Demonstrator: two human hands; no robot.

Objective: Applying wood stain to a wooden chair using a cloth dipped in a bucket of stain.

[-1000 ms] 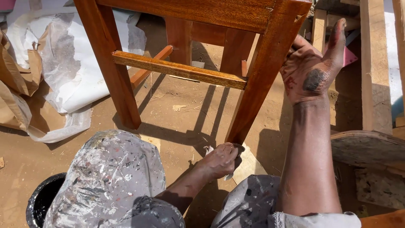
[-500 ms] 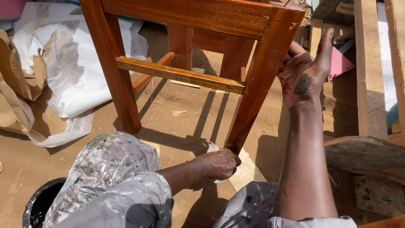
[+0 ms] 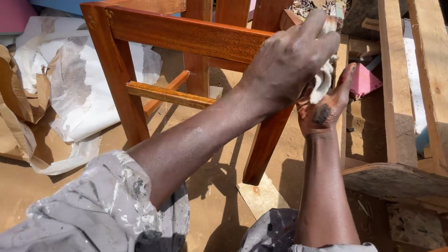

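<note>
- Head view: left hand [image 3: 289, 60] is closed around a white rag [image 3: 323, 79], pressing it to the top corner of the reddish wooden chair frame [image 3: 186, 35].
- Right hand [image 3: 326, 109], fingers spread, braces the chair leg [image 3: 266, 144].
- Frame stands on sandy ground [image 3: 224, 205].

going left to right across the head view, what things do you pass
brown paper → white plastic sheet → wooden stool frame → left hand with a white rag → right hand → pink block → upright planks
</note>
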